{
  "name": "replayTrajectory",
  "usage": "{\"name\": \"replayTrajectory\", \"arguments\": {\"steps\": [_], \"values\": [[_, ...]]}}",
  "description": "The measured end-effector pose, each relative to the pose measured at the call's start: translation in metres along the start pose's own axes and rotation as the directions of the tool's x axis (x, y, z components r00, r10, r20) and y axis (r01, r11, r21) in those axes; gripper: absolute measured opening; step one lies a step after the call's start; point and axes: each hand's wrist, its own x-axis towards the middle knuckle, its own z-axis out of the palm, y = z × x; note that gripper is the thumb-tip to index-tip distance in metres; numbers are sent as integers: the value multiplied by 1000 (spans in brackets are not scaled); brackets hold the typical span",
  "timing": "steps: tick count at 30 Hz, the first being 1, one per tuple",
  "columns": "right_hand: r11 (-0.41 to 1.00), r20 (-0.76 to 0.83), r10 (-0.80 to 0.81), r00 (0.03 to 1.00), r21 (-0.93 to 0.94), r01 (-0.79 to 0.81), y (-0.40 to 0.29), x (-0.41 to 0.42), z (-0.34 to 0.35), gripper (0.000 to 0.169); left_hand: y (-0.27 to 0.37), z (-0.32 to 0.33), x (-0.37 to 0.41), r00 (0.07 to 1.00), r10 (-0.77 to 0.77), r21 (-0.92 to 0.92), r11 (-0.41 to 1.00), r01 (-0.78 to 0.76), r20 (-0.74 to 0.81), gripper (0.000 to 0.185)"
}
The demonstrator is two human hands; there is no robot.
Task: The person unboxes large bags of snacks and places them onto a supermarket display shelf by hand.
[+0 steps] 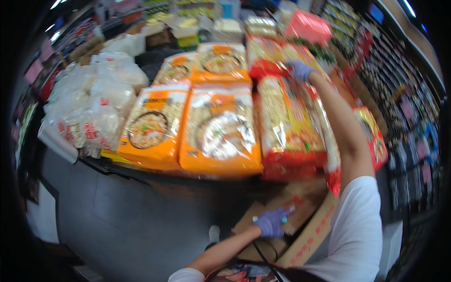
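Note:
My right hand [300, 71], in a purple glove, reaches over the display and grips the red top end of a red-and-yellow noodle bag [290, 120]. The bag lies at the front right of the pile. Lower down, my left hand [270, 222], also gloved, is over an opened cardboard box [306, 197] with one finger extended. Small pale-blue ends of an object [284, 220] show on either side of this hand; its kind is hidden. Left of the red bag lie orange noodle bags [222, 130] with a bowl picture.
Clear plastic bags of pale food [102, 102] are heaped at the left. Behind stand several open boxes [186, 30] and a pink basket [308, 26]. Stocked shelves [398, 95] line the right. A dark floor [116, 204] lies before the display.

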Motion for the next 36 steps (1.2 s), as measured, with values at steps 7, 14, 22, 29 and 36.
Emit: {"name": "replayTrajectory", "arguments": {"steps": [7,14,22,29,36], "values": [[670,181,-62,981,736,-94,-153,-314,-42,20,13,-33,-1,960,-281,-135,952,276,-15,91],[633,726,45,687,511,-581,-182,-520,105,25,13,-22,4,974,-215,-57,976,211,-70,98],[651,658,484,577,170,-740,-134,-501,407,33,-4,-39,8,961,-245,-240,948,209,-129,100],[333,458,761,459,330,-883,-80,-430,404,34,-6,-46,5,941,-328,-311,906,287,-87,101],[608,522,600,607,196,-769,-105,-430,436,33,-10,-47,6,937,-348,-387,862,329,21,105]]}}
